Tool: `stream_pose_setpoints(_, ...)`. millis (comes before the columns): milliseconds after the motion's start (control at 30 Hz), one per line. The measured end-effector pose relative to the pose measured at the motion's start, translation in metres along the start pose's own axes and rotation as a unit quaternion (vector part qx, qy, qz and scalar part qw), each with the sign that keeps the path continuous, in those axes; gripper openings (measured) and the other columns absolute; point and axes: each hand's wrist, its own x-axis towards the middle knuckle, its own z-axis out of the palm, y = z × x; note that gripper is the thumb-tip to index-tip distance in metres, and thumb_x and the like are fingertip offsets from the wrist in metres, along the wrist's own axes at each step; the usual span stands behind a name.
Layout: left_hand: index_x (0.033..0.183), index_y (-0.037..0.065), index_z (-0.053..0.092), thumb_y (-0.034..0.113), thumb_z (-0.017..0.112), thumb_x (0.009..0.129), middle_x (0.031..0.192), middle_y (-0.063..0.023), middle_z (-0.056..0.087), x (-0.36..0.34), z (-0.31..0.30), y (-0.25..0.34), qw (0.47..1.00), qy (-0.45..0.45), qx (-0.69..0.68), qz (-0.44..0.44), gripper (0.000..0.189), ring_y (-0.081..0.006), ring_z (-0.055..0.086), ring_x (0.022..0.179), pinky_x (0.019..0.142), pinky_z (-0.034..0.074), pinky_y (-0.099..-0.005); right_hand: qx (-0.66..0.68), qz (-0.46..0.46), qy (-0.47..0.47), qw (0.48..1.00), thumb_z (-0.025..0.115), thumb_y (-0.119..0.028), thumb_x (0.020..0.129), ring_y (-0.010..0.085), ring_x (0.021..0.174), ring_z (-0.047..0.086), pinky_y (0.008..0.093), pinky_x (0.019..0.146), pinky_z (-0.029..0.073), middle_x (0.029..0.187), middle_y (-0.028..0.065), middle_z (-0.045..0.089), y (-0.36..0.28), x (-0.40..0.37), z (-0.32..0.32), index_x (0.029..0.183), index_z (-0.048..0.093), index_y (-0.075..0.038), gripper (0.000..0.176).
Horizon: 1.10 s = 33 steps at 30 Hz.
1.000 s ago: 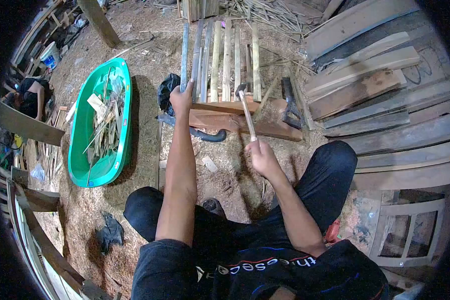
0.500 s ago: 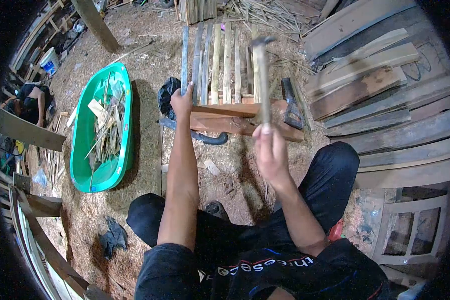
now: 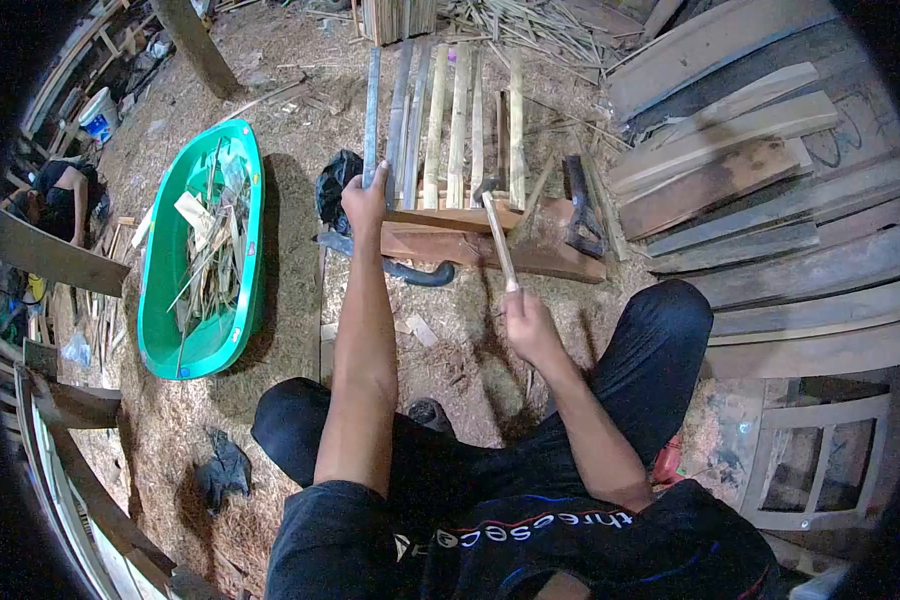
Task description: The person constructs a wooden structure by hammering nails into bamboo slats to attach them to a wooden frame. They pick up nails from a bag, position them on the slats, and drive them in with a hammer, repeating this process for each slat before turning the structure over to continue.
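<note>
My left hand (image 3: 363, 203) is closed around the lower end of a grey-blue slat (image 3: 372, 110), at the left end of a wooden rail (image 3: 440, 217). Several pale and grey wooden slats (image 3: 457, 130) run away from this rail, side by side. In my right hand (image 3: 532, 328) is a hammer (image 3: 501, 240), held by the end of its light wooden handle. Its dark head is down at the rail, by the lower ends of the slats. A thicker reddish board (image 3: 530, 256) lies under the rail on the near side.
A dark tool with a curved handle (image 3: 425, 274) lies near the board, and another black-handled tool (image 3: 578, 200) to its right. Left stands a green tub (image 3: 150, 310) of wood scraps. Planks (image 3: 760, 240) are laid out on the right. Another person (image 3: 65, 195) is at far left.
The hammer has swung down from a raised position, its head now at the rail. My right hand has dropped slightly and tilted left. My left hand keeps its grip on the slat.
</note>
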Motion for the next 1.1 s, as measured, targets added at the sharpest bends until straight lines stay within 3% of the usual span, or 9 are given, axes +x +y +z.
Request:
stream_pose_setpoints(100,0.077,-0.004,0.068,0.051,0.073,0.081,0.065,-0.0180,0.065,0.004,-0.001,-0.001,1.000,0.010,0.021,0.008,0.056,-0.0249,0.062,0.062,0.064,0.049,-0.0393,0.136,0.131,-0.019,0.982,0.040,-0.031,0.105,0.0221,0.053,0.054,0.0395,0.052,0.042,0.059,0.0112,0.051,-0.034,0.004,-0.021,0.090,0.056,-0.001,0.038)
stream_pose_setpoints(233,0.078,-0.004,0.069,0.051,0.074,0.080,0.066,-0.0182,0.065,0.000,-0.003,0.000,1.000,0.004,0.017,-0.005,0.055,-0.0251,0.062,0.062,0.065,0.049,-0.0394,0.135,-0.032,0.115,0.984,0.040,-0.032,0.105,0.0266,0.054,0.056,0.0438,0.052,0.041,0.059,0.0126,0.051,-0.050,0.007,-0.018,0.088,0.056,-0.001,0.039)
stream_pose_setpoints(367,0.079,-0.004,0.069,0.050,0.075,0.080,0.067,-0.0188,0.066,0.008,0.001,0.001,1.000,0.020,0.013,0.009,0.055,-0.0261,0.063,0.063,0.066,0.049,-0.0396,0.015,0.100,-0.065,0.993,0.040,-0.030,0.104,0.0385,0.057,0.056,0.0450,0.053,0.041,0.062,0.0190,0.053,-0.002,-0.003,-0.018,0.096,0.054,0.001,0.035)
stream_pose_setpoints(533,0.081,-0.005,0.069,0.051,0.073,0.081,0.069,-0.0205,0.066,0.004,0.000,0.000,1.000,0.004,0.017,-0.004,0.056,-0.0289,0.064,0.064,0.067,0.050,-0.0411,0.179,-0.027,0.144,0.973,0.041,-0.034,0.103,0.0355,0.061,0.061,0.0455,0.058,0.045,0.070,0.0217,0.060,-0.079,0.010,-0.031,0.084,0.057,0.002,0.043)
stream_pose_setpoints(633,0.083,-0.005,0.069,0.050,0.073,0.081,0.070,-0.0234,0.065,0.000,0.001,-0.002,0.999,0.013,0.028,0.006,0.056,-0.0331,0.065,0.065,0.067,0.050,-0.0422,-0.129,0.041,-0.013,0.991,0.041,-0.032,0.103,0.0311,0.058,0.060,0.0424,0.055,0.044,0.067,0.0196,0.058,0.031,-0.011,0.011,0.085,0.057,0.000,0.040)
stream_pose_setpoints(800,0.084,-0.005,0.070,0.051,0.073,0.081,0.071,-0.0249,0.065,0.008,0.006,-0.005,0.997,0.033,0.045,0.047,0.055,-0.0380,0.065,0.069,0.067,0.049,-0.0433,0.135,0.017,0.092,0.986,0.043,-0.029,0.103,0.0273,0.056,0.059,0.0417,0.054,0.044,0.063,0.0145,0.056,-0.076,0.010,-0.043,0.091,0.056,0.001,0.035)
stream_pose_setpoints(900,0.081,-0.005,0.069,0.050,0.073,0.080,0.071,-0.0258,0.065,0.007,0.004,-0.002,1.000,0.017,0.018,0.006,0.056,-0.0403,0.063,0.069,0.068,0.049,-0.0438,0.091,-0.041,0.091,0.991,0.042,-0.029,0.104,0.0346,0.057,0.060,0.0447,0.054,0.044,0.064,0.0174,0.057,-0.009,-0.006,-0.008,0.095,0.055,0.001,0.034)
stream_pose_setpoints(933,0.080,-0.006,0.069,0.050,0.073,0.080,0.072,-0.0260,0.065,0.006,0.005,-0.004,1.000,0.018,0.020,0.005,0.056,-0.0403,0.064,0.069,0.068,0.049,-0.0443,-0.061,0.067,-0.003,0.996,0.043,-0.029,0.103,0.0445,0.062,0.060,0.0484,0.056,0.045,0.067,0.0214,0.058,0.012,-0.008,0.000,0.097,0.055,0.002,0.033)
stream_pose_setpoints(1100,0.077,-0.006,0.067,0.052,0.073,0.080,0.070,-0.0265,0.064,0.018,0.016,-0.019,0.996,0.049,0.057,0.043,0.059,-0.0420,0.063,0.069,0.068,0.049,-0.0464,0.082,0.004,0.058,0.995,0.043,-0.030,0.103,0.0495,0.067,0.059,0.0509,0.057,0.044,0.072,0.0243,0.060,-0.055,0.007,-0.034,0.095,0.053,0.004,0.036)
